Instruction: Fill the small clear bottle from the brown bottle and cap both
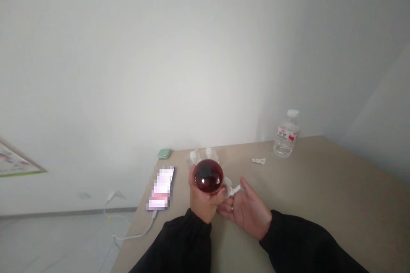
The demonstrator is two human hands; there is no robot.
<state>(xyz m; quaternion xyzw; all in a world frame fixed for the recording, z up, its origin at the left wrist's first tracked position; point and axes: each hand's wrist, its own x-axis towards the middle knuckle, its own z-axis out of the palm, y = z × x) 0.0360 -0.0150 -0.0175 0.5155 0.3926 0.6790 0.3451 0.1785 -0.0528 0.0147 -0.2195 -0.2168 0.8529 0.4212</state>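
My left hand (pixel 204 204) is wrapped round a glossy dark red round object (pixel 209 175), glass-like, with a darker patch in its middle; its exact kind does not show. Beside it, my right hand (pixel 250 213) is palm up with the fingers stretched out and a ring on one of them. Its fingertips reach close to the underside of my left hand. A crumpled white tissue (pixel 230 188) sticks out between the two hands; I cannot tell which one touches it.
Behind my hands lies clear plastic packaging (pixel 202 154) with white round parts. A lit phone (pixel 162 188) on a white cable (pixel 141 234) and a small green case (pixel 164 153) are at left. A water bottle (pixel 286 136) stands back right, near a tissue scrap (pixel 259 161).
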